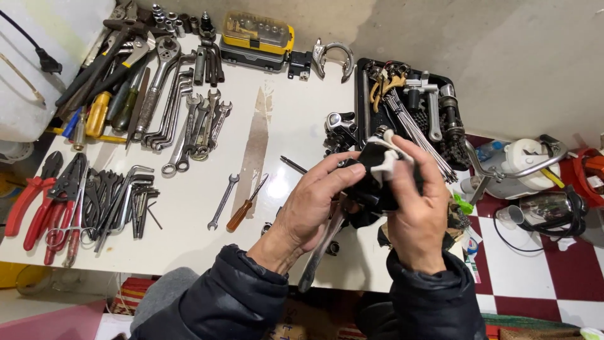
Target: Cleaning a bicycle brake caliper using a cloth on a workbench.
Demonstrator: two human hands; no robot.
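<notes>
My left hand [311,204] and my right hand [418,208] are both closed around a black bicycle brake-and-shift lever [376,179] held above the right part of the white table [283,119]. White plastic shows at the lever's top between my fingers. Its long silver lever blade [321,249] hangs down toward me under the left palm. Both arms wear dark puffy sleeves.
Wrenches [195,126], hex keys [129,201], red-handled pliers [44,201] and screwdrivers lie on the table's left. A yellow bit case [258,34] stands at the back. A black tray [409,104] of bike parts and spokes sits right; a kettle [525,167] stands on the checkered floor.
</notes>
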